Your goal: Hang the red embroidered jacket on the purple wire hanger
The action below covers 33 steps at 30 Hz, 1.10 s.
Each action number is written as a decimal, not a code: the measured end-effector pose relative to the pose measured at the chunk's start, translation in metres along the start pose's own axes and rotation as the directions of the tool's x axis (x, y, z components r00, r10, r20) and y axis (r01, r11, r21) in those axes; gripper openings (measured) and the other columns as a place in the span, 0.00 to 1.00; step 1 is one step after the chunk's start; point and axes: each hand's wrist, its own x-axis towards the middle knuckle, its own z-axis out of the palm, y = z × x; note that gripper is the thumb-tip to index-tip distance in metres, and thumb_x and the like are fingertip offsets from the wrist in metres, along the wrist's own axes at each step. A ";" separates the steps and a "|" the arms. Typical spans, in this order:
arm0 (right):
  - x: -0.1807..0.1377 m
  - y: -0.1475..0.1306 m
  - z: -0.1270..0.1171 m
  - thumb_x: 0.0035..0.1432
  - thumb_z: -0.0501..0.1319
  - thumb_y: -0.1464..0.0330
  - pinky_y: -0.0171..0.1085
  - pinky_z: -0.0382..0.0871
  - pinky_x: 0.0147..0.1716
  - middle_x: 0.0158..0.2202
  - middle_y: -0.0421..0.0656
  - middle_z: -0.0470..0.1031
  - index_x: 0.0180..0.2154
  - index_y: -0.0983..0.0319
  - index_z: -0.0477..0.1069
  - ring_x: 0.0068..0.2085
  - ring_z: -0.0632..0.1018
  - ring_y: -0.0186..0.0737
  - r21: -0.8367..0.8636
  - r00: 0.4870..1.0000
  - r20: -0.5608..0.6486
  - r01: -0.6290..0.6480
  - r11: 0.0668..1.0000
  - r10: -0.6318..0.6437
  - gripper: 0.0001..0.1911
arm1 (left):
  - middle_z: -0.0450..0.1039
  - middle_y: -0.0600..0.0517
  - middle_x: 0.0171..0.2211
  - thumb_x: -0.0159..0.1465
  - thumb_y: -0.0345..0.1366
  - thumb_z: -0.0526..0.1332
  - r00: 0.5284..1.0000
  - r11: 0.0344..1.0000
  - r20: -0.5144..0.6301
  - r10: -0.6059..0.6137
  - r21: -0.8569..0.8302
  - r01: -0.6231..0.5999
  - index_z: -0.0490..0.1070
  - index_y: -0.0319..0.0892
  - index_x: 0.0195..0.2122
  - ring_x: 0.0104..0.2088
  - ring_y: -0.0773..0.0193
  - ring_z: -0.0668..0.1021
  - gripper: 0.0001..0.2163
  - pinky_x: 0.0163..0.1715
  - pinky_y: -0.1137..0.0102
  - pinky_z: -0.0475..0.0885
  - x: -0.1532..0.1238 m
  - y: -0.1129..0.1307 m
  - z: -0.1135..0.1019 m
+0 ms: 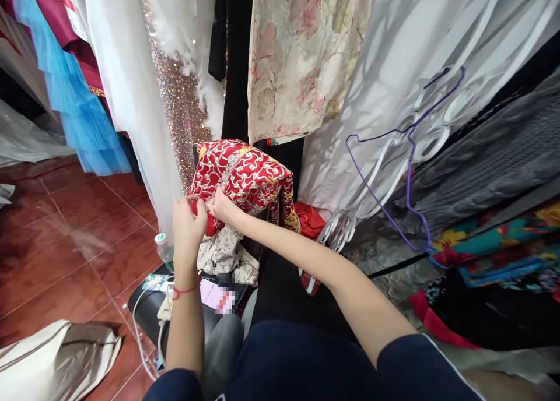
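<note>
A red garment with silver and gold embroidery lies draped in front of me, its sleeve-like part hanging at the right. My right hand is closed in a pinch at the garment's near left edge. Close beside it, my left hand has its fingers curled together in a pinch; what is between them is too small to tell. A red string circles my left wrist. Below the hands lies a bunched white cloth with dark dots.
A phone, a bottle and a white cable are near my left forearm. Clothes hang all around, including a floral cloth. A purple hanger hangs at right; a pale bag lies on the tiled floor.
</note>
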 end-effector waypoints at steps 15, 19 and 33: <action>-0.009 0.047 -0.108 0.63 0.57 0.66 0.42 0.71 0.45 0.48 0.46 0.80 0.61 0.56 0.64 0.49 0.79 0.47 0.395 0.953 -0.085 -0.234 0.888 0.289 0.24 | 0.77 0.49 0.30 0.67 0.41 0.53 0.935 0.881 -0.048 0.352 -0.319 -0.348 0.73 0.42 0.32 0.31 0.60 0.78 0.13 0.36 0.68 0.71 -0.045 0.051 -0.018; -0.030 0.073 -0.133 0.62 0.57 0.69 0.44 0.71 0.48 0.50 0.45 0.79 0.59 0.57 0.66 0.52 0.77 0.50 0.529 0.893 -0.196 -0.252 0.810 0.406 0.23 | 0.73 0.39 0.56 0.67 0.44 0.54 0.909 0.897 0.092 0.407 -0.225 -0.379 0.70 0.40 0.54 0.58 0.47 0.73 0.19 0.59 0.53 0.66 -0.039 0.049 0.028; -0.218 0.185 -0.028 0.50 0.55 0.72 0.46 0.73 0.41 0.34 0.47 0.78 0.37 0.62 0.73 0.36 0.77 0.48 0.703 0.357 -0.429 -0.445 0.555 0.830 0.12 | 0.69 0.33 0.60 0.68 0.44 0.52 0.915 0.922 -0.127 0.382 -0.019 -0.387 0.69 0.36 0.56 0.59 0.42 0.71 0.21 0.58 0.47 0.61 -0.047 0.060 0.060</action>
